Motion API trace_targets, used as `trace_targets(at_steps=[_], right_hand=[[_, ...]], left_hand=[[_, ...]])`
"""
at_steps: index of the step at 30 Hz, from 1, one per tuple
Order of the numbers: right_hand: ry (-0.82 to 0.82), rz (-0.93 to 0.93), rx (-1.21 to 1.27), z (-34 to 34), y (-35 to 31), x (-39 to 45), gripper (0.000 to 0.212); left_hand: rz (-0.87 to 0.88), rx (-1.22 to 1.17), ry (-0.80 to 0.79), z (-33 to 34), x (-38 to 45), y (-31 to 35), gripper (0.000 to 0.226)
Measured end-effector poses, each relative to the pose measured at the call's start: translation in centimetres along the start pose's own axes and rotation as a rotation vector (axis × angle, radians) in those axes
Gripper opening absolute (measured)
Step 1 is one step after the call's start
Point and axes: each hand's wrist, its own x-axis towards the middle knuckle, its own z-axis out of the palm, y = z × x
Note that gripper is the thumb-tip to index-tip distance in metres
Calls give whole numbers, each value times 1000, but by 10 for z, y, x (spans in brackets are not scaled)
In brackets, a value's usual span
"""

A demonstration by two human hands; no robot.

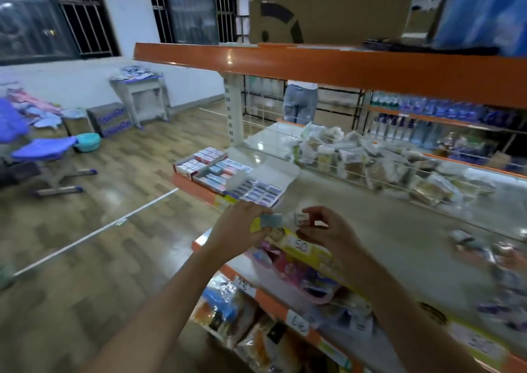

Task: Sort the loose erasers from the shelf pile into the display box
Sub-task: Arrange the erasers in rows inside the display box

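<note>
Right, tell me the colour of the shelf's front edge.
Orange, clearest in the head view along the upper shelf edge.

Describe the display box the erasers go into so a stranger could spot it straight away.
Find the middle shelf under the orange beam, at its left front corner. The display box lies open there, white lid flipped back, holding dark-sleeved erasers in rows, unlike the pink-and-blue packs left of it.

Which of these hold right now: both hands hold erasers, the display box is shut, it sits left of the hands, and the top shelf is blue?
1. Each hand holds an eraser. True: left hand grips a pale blue eraser, right hand pinches a white eraser.
2. The display box is shut. False: its lid stands open.
3. The box sits up and left of the hands. True.
4. The top shelf edge is blue. False: orange.
</note>
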Motion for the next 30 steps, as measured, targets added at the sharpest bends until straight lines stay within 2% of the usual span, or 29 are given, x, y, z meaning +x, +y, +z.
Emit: trace_targets(at_steps=[7,15,19,25,30], right_hand=[[-37,-35,-133,54,2,61,23],[-36,-148,-379,101,-5,173,27],[-53,-197,-502,116,-7,224,24],[-100,-184,-689,141,-4,274,25],[-93,-137,-816,165,-2,304,25]], left_hand=[[-30,6,67,-14,7,-78,30],[-24,57,84,-30,73,-175,31],[-55,9,74,-35,106,-220,29],[-98,-46,69,-33,132,-280,27],[-36,-91,12,-33,153,-324,27]])
